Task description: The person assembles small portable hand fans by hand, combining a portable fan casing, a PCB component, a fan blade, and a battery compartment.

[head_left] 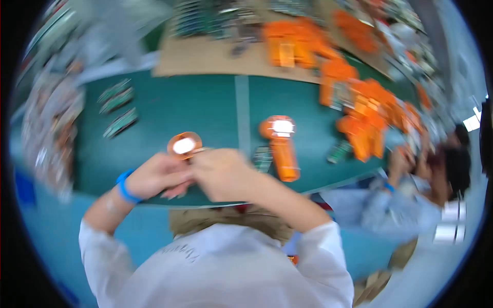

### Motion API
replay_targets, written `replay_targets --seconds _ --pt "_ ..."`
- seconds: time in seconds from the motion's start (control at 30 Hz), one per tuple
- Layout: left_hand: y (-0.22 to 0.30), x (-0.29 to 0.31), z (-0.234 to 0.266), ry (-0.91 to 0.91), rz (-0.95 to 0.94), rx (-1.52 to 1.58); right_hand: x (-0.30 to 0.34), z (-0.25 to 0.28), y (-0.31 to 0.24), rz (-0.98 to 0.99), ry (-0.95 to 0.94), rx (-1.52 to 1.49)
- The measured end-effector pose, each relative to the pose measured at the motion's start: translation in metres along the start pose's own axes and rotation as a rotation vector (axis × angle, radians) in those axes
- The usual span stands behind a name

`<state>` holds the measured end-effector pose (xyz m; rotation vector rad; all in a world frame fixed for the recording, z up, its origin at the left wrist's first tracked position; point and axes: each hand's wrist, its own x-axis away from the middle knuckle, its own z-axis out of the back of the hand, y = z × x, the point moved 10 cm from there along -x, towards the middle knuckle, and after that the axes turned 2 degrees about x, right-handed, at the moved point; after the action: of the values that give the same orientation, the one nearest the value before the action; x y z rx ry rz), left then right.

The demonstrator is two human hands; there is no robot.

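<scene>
My left hand (pixel 160 175), with a blue band at its wrist, is closed around an orange plastic housing (pixel 184 146) that has a round head and a bright white disc. My fingers hide its lower part. My right hand (pixel 222 173) is closed against it from the right, smeared by motion; whatever its fingers pinch is hidden. To the right of it, a small green circuit board (pixel 263 159) lies on the table beside a second orange housing (pixel 284 154), round-headed with a long handle and a white disc.
Several green boards (pixel 121 122) lie on the green table (pixel 205 102) at left, near clear plastic bags (pixel 49 123). Orange housings (pixel 364 118) are heaped at right. Cardboard (pixel 205 61) at the back bears more boards and orange parts. Another person's hands (pixel 403 163) work at far right.
</scene>
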<state>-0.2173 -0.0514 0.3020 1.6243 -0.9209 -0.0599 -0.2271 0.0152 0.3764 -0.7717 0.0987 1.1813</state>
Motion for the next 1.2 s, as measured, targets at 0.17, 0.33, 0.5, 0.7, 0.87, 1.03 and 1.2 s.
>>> replay_targets --seconds 0.17,0.33,0.5,0.7,0.87,1.03,1.2 --pt "0.001 -0.011 -0.008 -0.015 -0.039 -0.023 0.000 0.007 0.001 -0.025 -0.142 0.135" --pt "-0.010 -0.008 -0.009 0.045 -0.082 0.161 0.001 0.009 0.002 0.007 -0.139 0.068" --pt "-0.004 -0.008 0.000 0.044 -0.097 0.144 -0.006 0.009 0.006 -0.007 -0.123 0.084" --pt "-0.007 0.013 0.010 0.175 -0.055 0.046 -0.016 -0.003 0.000 0.007 -0.194 0.049" --pt "0.008 -0.005 -0.010 0.038 -0.301 -0.024 0.004 0.005 -0.002 -0.086 -0.224 0.119" --pt "-0.001 -0.011 -0.019 0.034 -0.241 -0.107 0.015 0.002 -0.010 0.068 -0.296 0.219" --pt "0.007 -0.004 -0.021 0.005 -0.318 -0.117 0.004 0.001 -0.009 -0.033 -0.251 0.169"
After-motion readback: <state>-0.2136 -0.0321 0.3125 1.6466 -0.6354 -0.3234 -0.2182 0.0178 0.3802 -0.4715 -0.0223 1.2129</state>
